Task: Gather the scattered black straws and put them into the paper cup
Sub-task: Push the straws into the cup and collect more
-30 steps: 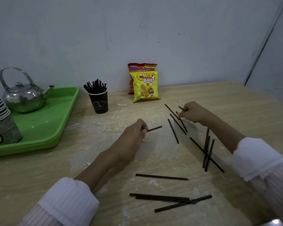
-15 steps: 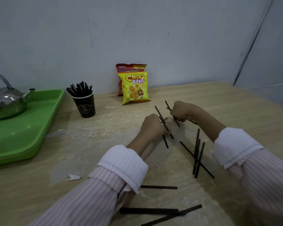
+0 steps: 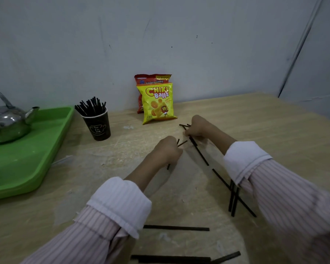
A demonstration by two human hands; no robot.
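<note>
A black paper cup (image 3: 98,125) stands at the back left of the wooden table with several black straws sticking out of it. My left hand (image 3: 167,150) grips black straws; their tips poke out above and below the fist. Just behind it my right hand (image 3: 197,125) holds more straws, ends showing to its left. One long straw (image 3: 199,153) lies on the table below my right hand. More loose straws (image 3: 233,199) lie under my right sleeve, one straw (image 3: 176,228) lies flat near the front, and others (image 3: 171,259) sit at the bottom edge.
A green tray (image 3: 27,161) at the left carries a steel kettle (image 3: 7,121). Two snack bags (image 3: 157,101) lean on the wall behind the hands. The table (image 3: 274,134) runs on to the right.
My left hand has reached forward to the straws beside my right hand and now holds more than one. My right hand has closed on further straws. The camera has moved nearer.
</note>
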